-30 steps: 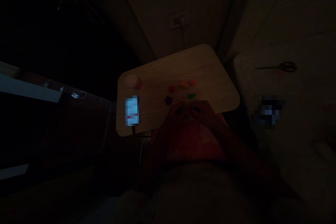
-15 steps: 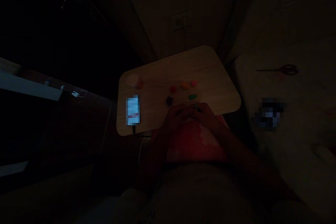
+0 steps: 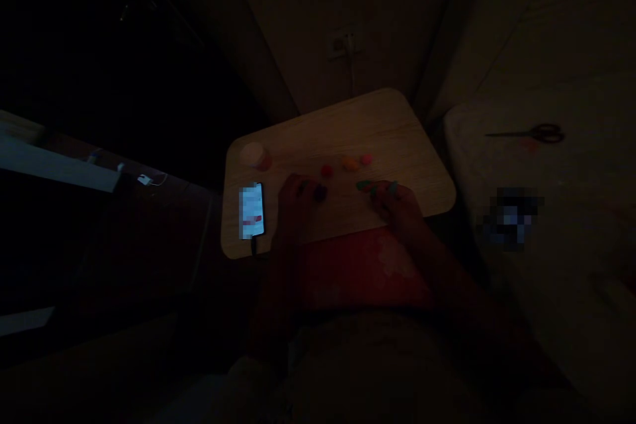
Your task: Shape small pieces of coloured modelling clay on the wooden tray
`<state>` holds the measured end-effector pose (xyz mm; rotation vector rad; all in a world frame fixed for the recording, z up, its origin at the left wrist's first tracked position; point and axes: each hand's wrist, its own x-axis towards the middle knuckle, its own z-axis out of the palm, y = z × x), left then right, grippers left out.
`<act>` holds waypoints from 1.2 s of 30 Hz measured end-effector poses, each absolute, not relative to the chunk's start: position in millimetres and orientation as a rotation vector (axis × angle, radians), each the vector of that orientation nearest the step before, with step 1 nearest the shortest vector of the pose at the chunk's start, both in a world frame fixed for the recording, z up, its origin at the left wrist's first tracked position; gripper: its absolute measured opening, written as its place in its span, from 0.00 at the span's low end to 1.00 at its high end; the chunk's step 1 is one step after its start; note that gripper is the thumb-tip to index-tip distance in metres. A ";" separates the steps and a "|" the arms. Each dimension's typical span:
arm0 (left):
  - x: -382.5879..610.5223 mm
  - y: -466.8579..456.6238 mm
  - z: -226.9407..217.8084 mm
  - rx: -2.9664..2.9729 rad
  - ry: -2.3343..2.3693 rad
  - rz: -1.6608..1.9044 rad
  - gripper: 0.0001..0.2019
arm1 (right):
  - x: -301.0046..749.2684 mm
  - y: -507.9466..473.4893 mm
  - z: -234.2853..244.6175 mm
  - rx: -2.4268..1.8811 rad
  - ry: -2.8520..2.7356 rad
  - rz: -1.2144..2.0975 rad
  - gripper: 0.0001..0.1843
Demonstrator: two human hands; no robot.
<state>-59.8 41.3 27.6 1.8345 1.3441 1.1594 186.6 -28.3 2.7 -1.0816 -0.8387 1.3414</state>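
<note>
head view: the right hand [image 3: 399, 205], half curled, reaches the green piece [image 3: 364, 185] on the table [image 3: 318, 228]; the left hand [image 3: 293, 199] curls beside the dark purple piece [image 3: 320, 193]; i cannot tell whether either grips.

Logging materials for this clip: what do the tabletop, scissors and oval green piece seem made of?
Tabletop: wood or laminate, matt, judging by its streaked grain. Scissors: probably metal blades, slim and dull; dark looped handles, perhaps plastic. Oval green piece: possibly modelling clay, being plainly coloured and rounded; finish too dim to tell.
</note>
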 end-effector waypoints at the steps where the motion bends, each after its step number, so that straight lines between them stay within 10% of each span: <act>1: -61.4 44.5 24.0 1.883 1.422 1.150 0.10 | 185.4 -28.5 3.8 -1.055 -0.829 1.357 0.29; 16: -72.1 48.4 0.3 2.204 1.629 0.974 0.16 | 188.3 -25.7 -8.9 -1.156 -0.901 1.344 0.23; 36: 10.6 -5.9 22.4 1.601 0.780 1.217 0.15 | 168.2 -35.6 0.4 -1.042 -0.724 1.519 0.27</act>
